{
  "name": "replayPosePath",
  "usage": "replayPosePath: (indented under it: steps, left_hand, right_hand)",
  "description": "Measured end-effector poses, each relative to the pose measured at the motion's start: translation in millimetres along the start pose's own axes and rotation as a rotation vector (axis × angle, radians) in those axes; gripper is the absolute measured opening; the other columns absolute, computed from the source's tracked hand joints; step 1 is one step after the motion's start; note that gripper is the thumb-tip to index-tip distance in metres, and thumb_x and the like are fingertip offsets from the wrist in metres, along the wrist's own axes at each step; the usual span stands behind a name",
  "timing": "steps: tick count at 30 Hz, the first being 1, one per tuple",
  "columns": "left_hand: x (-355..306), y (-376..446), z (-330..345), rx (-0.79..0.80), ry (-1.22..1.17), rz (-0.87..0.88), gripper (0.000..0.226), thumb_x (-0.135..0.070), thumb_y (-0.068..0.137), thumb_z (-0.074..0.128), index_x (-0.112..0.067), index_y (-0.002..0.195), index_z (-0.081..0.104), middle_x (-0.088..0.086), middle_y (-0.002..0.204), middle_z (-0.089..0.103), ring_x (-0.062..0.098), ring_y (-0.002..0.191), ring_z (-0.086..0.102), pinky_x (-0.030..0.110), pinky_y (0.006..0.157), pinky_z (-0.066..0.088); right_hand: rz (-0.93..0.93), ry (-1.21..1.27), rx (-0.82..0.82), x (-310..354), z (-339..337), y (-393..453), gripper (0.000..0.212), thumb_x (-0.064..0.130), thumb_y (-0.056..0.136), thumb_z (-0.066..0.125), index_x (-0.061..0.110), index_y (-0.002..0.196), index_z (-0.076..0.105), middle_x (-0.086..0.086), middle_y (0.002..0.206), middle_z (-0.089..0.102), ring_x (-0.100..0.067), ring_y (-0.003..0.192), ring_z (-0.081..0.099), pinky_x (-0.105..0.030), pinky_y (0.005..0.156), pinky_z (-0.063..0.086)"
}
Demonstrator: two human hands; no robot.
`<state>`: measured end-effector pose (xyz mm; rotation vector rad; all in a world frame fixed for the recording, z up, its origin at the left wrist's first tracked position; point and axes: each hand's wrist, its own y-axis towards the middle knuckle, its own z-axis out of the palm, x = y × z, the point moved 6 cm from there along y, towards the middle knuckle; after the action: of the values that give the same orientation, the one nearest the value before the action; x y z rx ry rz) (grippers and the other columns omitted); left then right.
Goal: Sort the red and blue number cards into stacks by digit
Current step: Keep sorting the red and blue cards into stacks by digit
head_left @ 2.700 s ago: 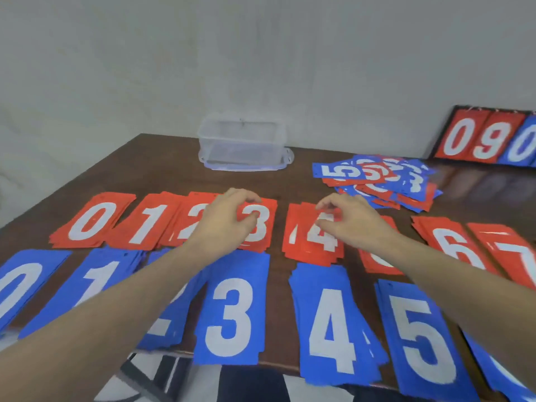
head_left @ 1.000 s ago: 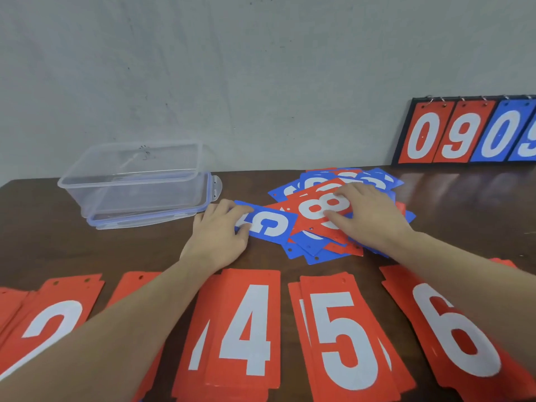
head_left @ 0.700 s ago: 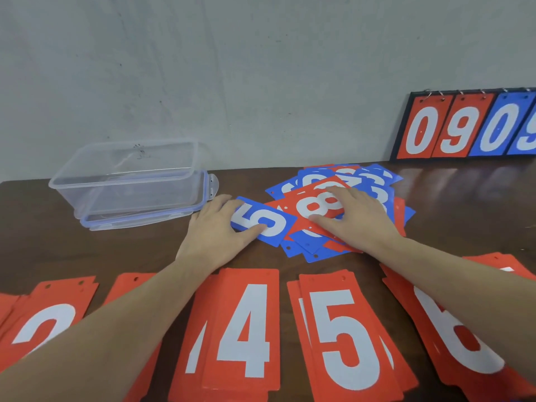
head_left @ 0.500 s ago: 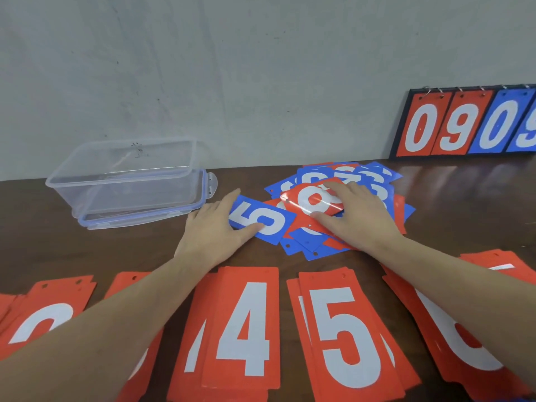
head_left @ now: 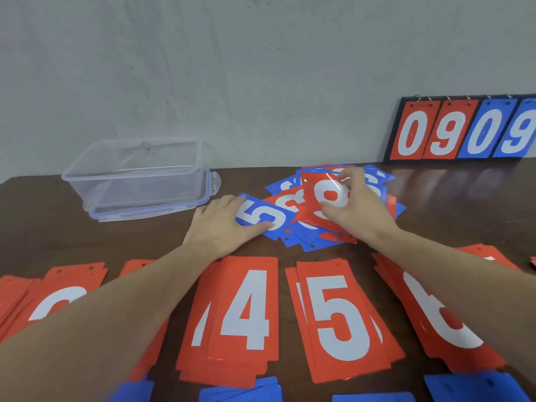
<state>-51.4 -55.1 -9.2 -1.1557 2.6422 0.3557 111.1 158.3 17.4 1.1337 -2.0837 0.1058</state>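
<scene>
At the far middle of the dark brown wooden table, the right hand pinches a glossy red plastic card, probably an 8, tilted up off the loose heap of red and blue number cards. The left hand lies flat, fingers spread, pressing a blue 5 card at the heap's left edge. Sorted red 4 stack and red 5 stack lie nearer.
</scene>
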Motion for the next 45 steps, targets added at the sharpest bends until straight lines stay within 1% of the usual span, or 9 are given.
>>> replayPosePath:
  steps: [3, 7, 11, 16, 19, 25, 31, 41, 45]
  left_hand:
    - [-3, 2, 3, 0.076, 0.046, -0.03, 0.101, -0.094, 0.073, 0.037, -0.032, 0.153, 0.033, -0.008, 0.154, 0.035, 0.017, 0.143, 0.03, 0.043, 0.12, 0.018]
    - [-12, 4, 5, 0.173, 0.118, -0.051, 0.102, -0.093, 0.073, 0.041, -0.032, 0.155, 0.031, -0.005, 0.157, 0.03, 0.019, 0.146, 0.026, 0.044, 0.12, 0.02]
    - [-16, 0, -3, 0.151, 0.011, -0.066, 0.08, -0.082, 0.078, 0.054, -0.036, 0.143, 0.046, -0.007, 0.14, 0.048, 0.018, 0.132, 0.044, 0.044, 0.11, 0.035]
    - [-24, -9, -12, 0.075, -0.209, -0.052, 0.048, -0.057, 0.082, 0.071, -0.034, 0.123, 0.061, -0.004, 0.121, 0.059, 0.019, 0.108, 0.058, 0.043, 0.096, 0.049]
    - [-30, -18, -19, 0.039, -0.387, -0.089, 0.049, -0.047, 0.077, 0.081, -0.046, 0.121, 0.059, 0.001, 0.126, 0.046, 0.022, 0.118, 0.052, 0.042, 0.105, 0.045]
    - [-52, -51, -43, 0.062, -0.848, -0.033, 0.054, -0.009, 0.081, 0.081, -0.027, 0.128, 0.064, -0.013, 0.11, 0.069, -0.007, 0.084, 0.066, 0.007, 0.076, 0.051]
    - [-60, -87, -52, 0.153, -1.098, -0.109, 0.056, -0.005, 0.083, 0.079, -0.044, 0.121, 0.065, -0.017, 0.098, 0.074, 0.01, 0.099, 0.07, 0.033, 0.091, 0.057]
    - [-52, -124, -50, 0.145, -1.196, -0.158, 0.065, 0.013, 0.079, 0.074, -0.029, 0.127, 0.06, 0.003, 0.113, 0.072, 0.017, 0.097, 0.073, 0.035, 0.084, 0.061]
    - [-52, -129, -49, 0.149, -1.202, -0.156, 0.068, 0.012, 0.08, 0.073, -0.029, 0.132, 0.06, 0.003, 0.116, 0.073, 0.022, 0.102, 0.072, 0.042, 0.093, 0.058]
  right_hand:
    - [-0.015, 0.01, 0.011, 6, -8, -1, 0.059, 0.037, 0.08, 0.078, 0.027, 0.129, 0.045, 0.004, 0.115, 0.063, -0.018, 0.102, 0.062, -0.034, 0.086, 0.053]
    - [0.056, 0.056, 0.099, 11, -15, -6, 0.034, 0.046, 0.083, 0.077, 0.028, 0.106, 0.059, 0.014, 0.094, 0.065, 0.005, 0.079, 0.058, -0.006, 0.055, 0.039]
    - [0.099, 0.183, 0.166, 17, -19, -15, 0.024, 0.043, 0.083, 0.079, 0.032, 0.096, 0.062, 0.02, 0.087, 0.065, 0.01, 0.067, 0.06, -0.002, 0.05, 0.039]
    - [0.23, 0.347, 0.175, 15, -24, -31, 0.036, 0.045, 0.082, 0.078, 0.026, 0.109, 0.064, 0.004, 0.102, 0.072, -0.01, 0.082, 0.07, -0.019, 0.062, 0.052]
    - [0.26, 0.447, 0.21, 16, -27, -46, 0.042, 0.05, 0.086, 0.072, 0.024, 0.117, 0.065, 0.005, 0.103, 0.074, -0.011, 0.08, 0.074, -0.021, 0.058, 0.053]
    - [0.232, 0.639, 0.262, 30, -35, -75, 0.025, 0.042, 0.097, 0.062, 0.027, 0.117, 0.067, 0.006, 0.105, 0.077, -0.013, 0.09, 0.075, -0.03, 0.076, 0.06]
    - [0.204, 0.632, 0.277, 38, -42, -102, 0.018, 0.033, 0.097, 0.064, 0.031, 0.115, 0.066, 0.011, 0.106, 0.076, -0.013, 0.092, 0.075, -0.032, 0.081, 0.061]
    - [0.209, 0.501, 0.337, 34, -64, -129, 0.024, 0.029, 0.092, 0.07, 0.027, 0.114, 0.062, 0.006, 0.1, 0.077, -0.016, 0.084, 0.076, -0.028, 0.07, 0.059]
    - [0.284, 0.463, 0.302, 14, -78, -133, 0.029, 0.025, 0.093, 0.07, 0.03, 0.117, 0.054, 0.003, 0.104, 0.076, -0.022, 0.086, 0.076, -0.047, 0.083, 0.061]
